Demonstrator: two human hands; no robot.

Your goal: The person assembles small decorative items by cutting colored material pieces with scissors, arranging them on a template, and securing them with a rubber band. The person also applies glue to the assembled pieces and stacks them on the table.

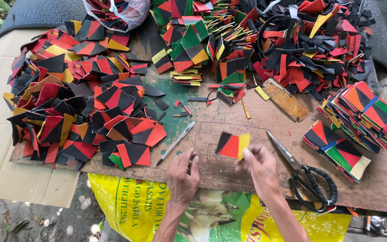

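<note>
- My right hand (260,168) pinches a square patch (232,145) of black, red and yellow by its yellow edge, lifted just above the wooden board (247,125) near the centre of my view.
- My left hand (183,175) lies flat on the board at about 7 o'clock from the patch, fingers loose, grasping nothing.
- A pen (175,143) lies slanted just at 11 o'clock from my left hand, apart from it.
- Black-handled scissors (307,179) lie closed at 3 o'clock from my right hand, near but not touching.
- A loose heap of patches (77,98) in black, red and orange fills the 9 to 10 o'clock side.
- At 12 o'clock sits a mound of offcuts (301,49), red and black strips tangled together.
- Neat stacks of patches (363,121) with green and blue stripes stand at 2 to 3 o'clock.
- A worn rectangular template (286,99) lies at 1 o'clock from the held patch.
- A yellow printed sack (131,206) hangs under the board's near edge at 6 o'clock, below my wrists.
</note>
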